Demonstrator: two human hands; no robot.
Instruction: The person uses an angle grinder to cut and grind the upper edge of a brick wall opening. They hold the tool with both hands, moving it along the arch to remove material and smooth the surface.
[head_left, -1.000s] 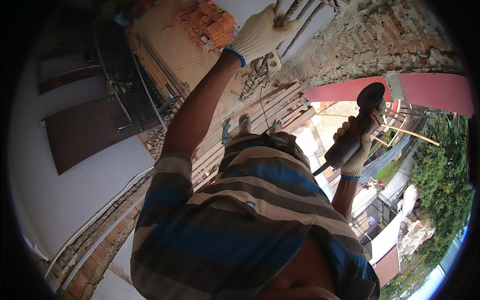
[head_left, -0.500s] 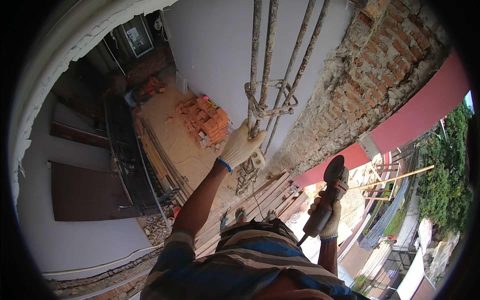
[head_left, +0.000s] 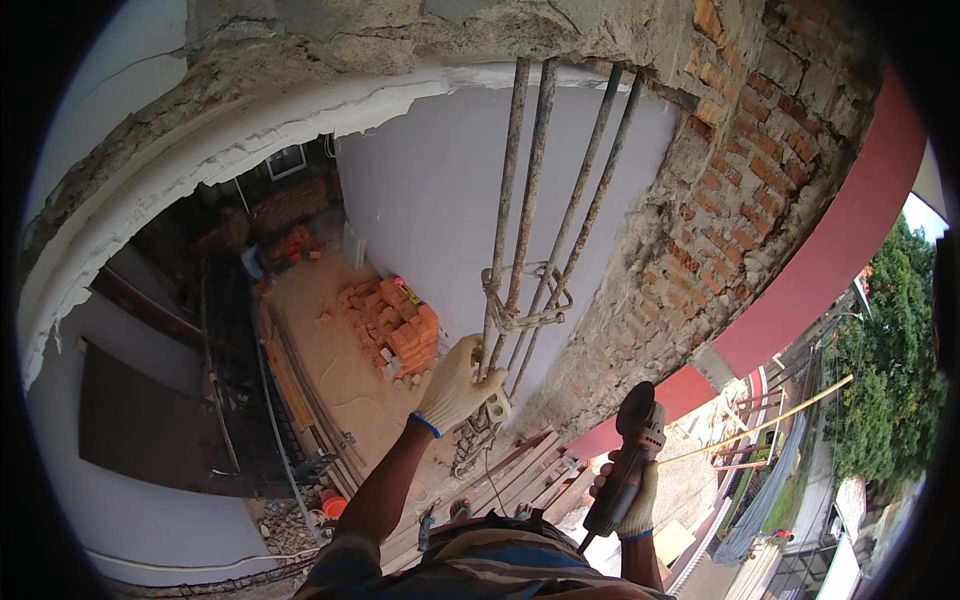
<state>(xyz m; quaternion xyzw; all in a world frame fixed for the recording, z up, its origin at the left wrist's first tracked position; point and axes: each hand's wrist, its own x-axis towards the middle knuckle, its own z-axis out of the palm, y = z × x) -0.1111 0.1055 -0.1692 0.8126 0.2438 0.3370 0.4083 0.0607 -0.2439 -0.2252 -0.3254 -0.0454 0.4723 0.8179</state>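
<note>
Several rusty steel reinforcing bars come down from broken concrete overhead, with bent stirrups bunched around them. My left hand, in a cream knit glove with a blue cuff, is closed around the lower part of the bars, just under the stirrups. Beside it hangs a white socket block with a cord. My right hand, also gloved, grips the body of an angle grinder to the right of the bars. The grinder's dark disc points upward, apart from the bars. Whether it spins I cannot tell.
Orange bricks are stacked on the sandy floor below. Wooden planks lie under my feet. A broken brick wall rises at the right, above a red band. Jagged concrete spans overhead. An orange bucket stands lower left.
The view has tilted up, showing more of the concrete overhead and the bars' upper ends. Both hands appear lower in the picture, still holding the bars and the grinder.
</note>
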